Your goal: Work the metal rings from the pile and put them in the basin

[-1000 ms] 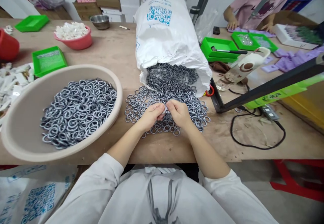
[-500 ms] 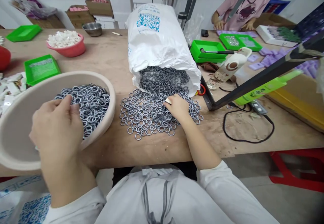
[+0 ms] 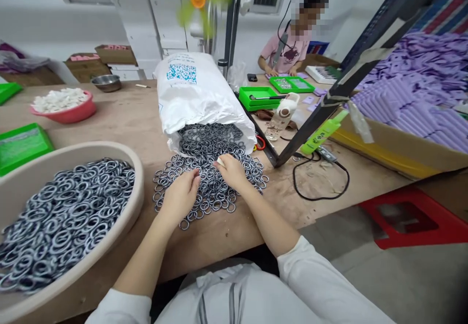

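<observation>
Small-parts workshop, long wooden workbench [image 3: 126,116], open sack [image 3: 199,97] of grey rings [image 3: 214,187], green trays [image 3: 27,146], seated co-worker [image 3: 292,53]

Blue-grey rings [image 3: 212,190]; beige basin [image 3: 138,187]; white sack [image 3: 204,100] (blue QR print [image 3: 182,73]).

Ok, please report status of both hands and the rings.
Left hand over grey rings, grip unclear. Right hand likewise, white item showing. Rings heaped at sack, nothing visibly blocking.

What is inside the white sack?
Grey rings show in the open mouth of the white sack, and more lie before it on the table. Anything deeper is hidden by the sack.
</observation>
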`<action>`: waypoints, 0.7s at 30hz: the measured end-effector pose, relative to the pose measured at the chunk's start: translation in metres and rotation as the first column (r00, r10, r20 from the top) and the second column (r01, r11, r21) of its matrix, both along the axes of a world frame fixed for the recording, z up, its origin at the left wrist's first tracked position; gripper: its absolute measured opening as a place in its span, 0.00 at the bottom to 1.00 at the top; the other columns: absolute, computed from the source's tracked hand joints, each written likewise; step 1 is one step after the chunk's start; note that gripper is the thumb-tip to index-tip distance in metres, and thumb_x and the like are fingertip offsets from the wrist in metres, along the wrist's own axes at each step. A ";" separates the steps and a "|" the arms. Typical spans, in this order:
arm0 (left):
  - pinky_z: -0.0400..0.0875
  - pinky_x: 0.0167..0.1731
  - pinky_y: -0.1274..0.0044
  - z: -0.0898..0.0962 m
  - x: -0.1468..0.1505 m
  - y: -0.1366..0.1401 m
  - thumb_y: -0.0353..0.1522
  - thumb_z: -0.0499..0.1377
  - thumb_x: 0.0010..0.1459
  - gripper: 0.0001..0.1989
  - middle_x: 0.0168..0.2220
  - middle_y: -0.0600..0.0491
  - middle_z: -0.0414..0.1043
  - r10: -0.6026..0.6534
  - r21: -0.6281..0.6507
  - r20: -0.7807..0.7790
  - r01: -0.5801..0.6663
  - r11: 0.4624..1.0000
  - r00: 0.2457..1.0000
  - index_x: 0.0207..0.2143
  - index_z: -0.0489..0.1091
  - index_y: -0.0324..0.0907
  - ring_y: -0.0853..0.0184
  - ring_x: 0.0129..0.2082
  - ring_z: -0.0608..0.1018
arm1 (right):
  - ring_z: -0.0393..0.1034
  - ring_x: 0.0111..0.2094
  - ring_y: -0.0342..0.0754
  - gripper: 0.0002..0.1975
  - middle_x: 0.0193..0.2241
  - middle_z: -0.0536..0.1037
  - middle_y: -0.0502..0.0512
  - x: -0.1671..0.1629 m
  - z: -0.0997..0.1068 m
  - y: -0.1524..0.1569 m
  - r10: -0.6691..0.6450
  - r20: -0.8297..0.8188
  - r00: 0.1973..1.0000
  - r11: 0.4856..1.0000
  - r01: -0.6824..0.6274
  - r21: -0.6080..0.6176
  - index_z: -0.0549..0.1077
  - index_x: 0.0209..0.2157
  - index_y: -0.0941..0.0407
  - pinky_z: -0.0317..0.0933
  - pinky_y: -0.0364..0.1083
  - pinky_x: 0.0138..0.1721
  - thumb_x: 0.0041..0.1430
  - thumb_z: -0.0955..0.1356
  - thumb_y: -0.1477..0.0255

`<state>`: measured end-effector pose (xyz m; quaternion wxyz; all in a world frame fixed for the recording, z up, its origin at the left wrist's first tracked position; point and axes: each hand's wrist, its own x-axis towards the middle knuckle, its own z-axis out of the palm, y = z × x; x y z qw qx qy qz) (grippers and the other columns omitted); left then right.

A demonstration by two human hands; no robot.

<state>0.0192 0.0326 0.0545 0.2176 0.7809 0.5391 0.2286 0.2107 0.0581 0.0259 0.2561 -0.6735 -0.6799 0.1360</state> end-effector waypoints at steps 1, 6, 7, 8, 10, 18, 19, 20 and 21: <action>0.67 0.53 0.64 -0.006 0.005 0.004 0.41 0.48 0.66 0.21 0.54 0.42 0.75 -0.008 -0.028 0.038 0.009 1.000 0.999 0.53 0.71 0.41 0.54 0.53 0.76 | 0.67 0.34 0.46 0.13 0.32 0.73 0.51 -0.002 -0.001 -0.002 0.050 -0.088 0.995 0.999 -0.050 0.006 0.71 0.32 0.55 0.52 0.44 0.33 0.68 0.64 0.62; 0.67 0.37 0.72 -0.026 0.013 0.013 0.44 0.51 0.63 0.17 0.30 0.49 0.75 0.005 -0.099 0.197 0.015 0.995 0.980 0.30 0.71 0.43 0.61 0.33 0.75 | 0.57 0.25 0.43 0.17 0.21 0.62 0.44 -0.017 -0.011 -0.009 0.196 -0.454 0.869 0.977 -0.212 0.016 0.62 0.24 0.54 0.48 0.43 0.29 0.66 0.63 0.62; 0.65 0.35 0.73 -0.029 0.013 0.014 0.45 0.53 0.61 0.17 0.27 0.51 0.73 0.020 -0.125 0.258 0.012 0.992 0.966 0.27 0.70 0.44 0.62 0.30 0.73 | 0.57 0.26 0.43 0.16 0.21 0.63 0.44 -0.020 -0.013 -0.009 0.195 -0.516 0.834 0.977 -0.212 0.028 0.63 0.25 0.54 0.50 0.43 0.29 0.66 0.63 0.61; 0.64 0.34 0.74 -0.031 0.013 0.014 0.46 0.55 0.60 0.18 0.26 0.52 0.71 0.042 -0.161 0.346 0.015 0.987 0.937 0.26 0.69 0.43 0.63 0.30 0.71 | 0.59 0.26 0.43 0.15 0.22 0.65 0.44 -0.023 -0.015 -0.010 0.194 -0.581 0.790 0.976 -0.212 0.037 0.65 0.27 0.54 0.52 0.43 0.30 0.65 0.63 0.61; 0.64 0.32 0.76 -0.034 0.013 0.014 0.49 0.58 0.56 0.19 0.26 0.53 0.71 0.116 -0.259 0.547 0.036 0.965 0.829 0.26 0.70 0.42 0.65 0.29 0.71 | 0.64 0.30 0.44 0.12 0.27 0.72 0.47 -0.028 -0.018 -0.011 0.199 -0.698 0.688 0.973 -0.223 0.058 0.70 0.34 0.54 0.58 0.44 0.34 0.63 0.65 0.60; 0.62 0.26 0.79 -0.027 0.017 0.011 0.53 0.66 0.46 0.25 0.22 0.56 0.66 0.291 -0.445 0.754 0.132 0.886 0.589 0.25 0.69 0.39 0.72 0.23 0.66 | 0.69 0.36 0.46 0.13 0.32 0.75 0.51 -0.029 -0.009 -0.016 0.286 -0.702 0.652 0.954 -0.262 0.145 0.75 0.33 0.56 0.62 0.47 0.42 0.56 0.71 0.60; 0.62 0.26 0.79 -0.026 0.017 0.011 0.52 0.66 0.46 0.24 0.21 0.56 0.65 0.290 -0.446 0.758 0.140 0.884 0.584 0.25 0.69 0.39 0.73 0.23 0.66 | 0.69 0.35 0.46 0.14 0.31 0.74 0.50 -0.028 -0.008 -0.016 0.295 -0.690 0.661 0.952 -0.266 0.152 0.75 0.32 0.56 0.62 0.46 0.41 0.56 0.71 0.58; 0.61 0.25 0.80 -0.027 0.018 0.010 0.51 0.66 0.46 0.23 0.21 0.57 0.65 0.295 -0.451 0.763 0.147 0.880 0.575 0.24 0.68 0.39 0.73 0.23 0.65 | 0.68 0.35 0.46 0.15 0.30 0.74 0.50 -0.028 -0.007 -0.016 0.300 -0.675 0.674 0.951 -0.263 0.160 0.75 0.32 0.56 0.62 0.46 0.41 0.57 0.71 0.57; 0.61 0.24 0.80 -0.027 0.018 0.009 0.50 0.65 0.47 0.23 0.21 0.57 0.64 0.305 -0.461 0.767 0.155 0.874 0.565 0.24 0.67 0.40 0.73 0.22 0.65 | 0.68 0.34 0.46 0.17 0.30 0.74 0.50 -0.028 -0.006 -0.016 0.300 -0.664 0.685 0.952 -0.254 0.168 0.74 0.31 0.56 0.62 0.46 0.40 0.57 0.70 0.55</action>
